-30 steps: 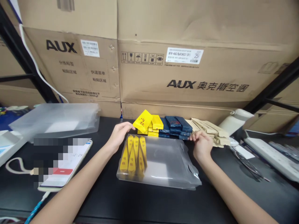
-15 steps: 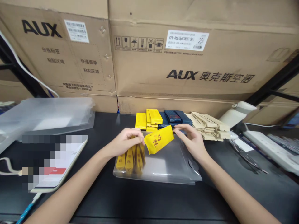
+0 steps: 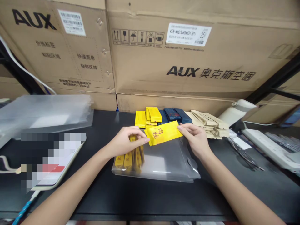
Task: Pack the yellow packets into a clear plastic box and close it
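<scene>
A flat yellow packet (image 3: 167, 132) with dark red characters is held level above a clear plastic bag (image 3: 168, 167). My right hand (image 3: 195, 137) pinches its right end between thumb and fingers. At the packet's left end, my left hand (image 3: 127, 140) has its thumb and fingertips closed against the edge; the exact contact is partly hidden. Several yellow packets (image 3: 128, 159) stand side by side inside the bag's left part, beneath my left hand. The bag lies flat on the black table, its cut-out handle towards the right.
Behind my hands sit stacked yellow packets (image 3: 153, 115), dark blue packets (image 3: 173, 114) and beige packets (image 3: 208, 123). Further right are a white bottle (image 3: 236, 114), glasses (image 3: 246, 157) and a power strip (image 3: 269, 150). Left lie clear plastic bags (image 3: 47, 109) and a phone (image 3: 55, 173). Large cartons (image 3: 145, 62) stand behind.
The yellow packet has turned flatter and its right end has moved right and up with my right hand, which now grips more of it. My left thumb has shifted onto its left end.
</scene>
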Demonstrator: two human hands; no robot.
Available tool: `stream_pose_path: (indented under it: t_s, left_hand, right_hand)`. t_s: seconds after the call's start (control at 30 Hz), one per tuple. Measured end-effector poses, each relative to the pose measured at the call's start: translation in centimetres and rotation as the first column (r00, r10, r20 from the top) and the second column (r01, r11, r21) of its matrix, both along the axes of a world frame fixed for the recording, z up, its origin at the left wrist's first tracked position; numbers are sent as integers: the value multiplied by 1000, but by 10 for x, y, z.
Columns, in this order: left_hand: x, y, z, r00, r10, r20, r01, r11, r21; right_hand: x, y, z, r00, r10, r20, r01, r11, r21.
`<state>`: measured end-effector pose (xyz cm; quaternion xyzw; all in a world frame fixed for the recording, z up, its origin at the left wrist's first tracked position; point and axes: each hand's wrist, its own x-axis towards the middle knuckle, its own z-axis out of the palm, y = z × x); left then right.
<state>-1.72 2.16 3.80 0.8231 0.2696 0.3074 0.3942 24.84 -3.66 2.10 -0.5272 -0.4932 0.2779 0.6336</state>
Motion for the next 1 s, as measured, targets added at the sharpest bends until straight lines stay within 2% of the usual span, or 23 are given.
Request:
stream_pose_path:
  t_s: [0.17, 0.43, 0.53, 0.6, 0.7, 0.77, 1.0]
  left_hand:
    - [2, -2, -2, 999, 10, -32, -8, 997, 82]
    - [0, -3, -1, 998, 12, -68, -6, 996, 90]
    - [0, -6, 3, 999, 0, -53, 0, 1000, -2]
    - [-1, -7, 4, 998, -54, -18, 52, 993, -106]
    - [0, -8, 4, 988, -139, 69, 152, 952, -266]
    - [-1, -8, 3, 981, -155, 115, 185, 922, -340]
    - [-2, -6, -1, 984, -108, 141, 158, 891, -424]
  right_hand:
    - [-2, -1, -3, 999, -36, 26, 34, 997, 65]
    - [-1, -4, -5, 996, 61, -63, -61, 998, -3]
    - [-3, -6, -3, 991, 64, -114, -64, 998, -1]
    - [-4, -7, -1, 988, 65, -141, -65, 998, 1]
    - [-7, -7, 1, 984, 65, -163, -67, 998, -3]
    - [-7, -7, 1, 983, 68, -173, -71, 997, -9]
    - [-7, -7, -1, 989, 68, -127, -70, 997, -10]
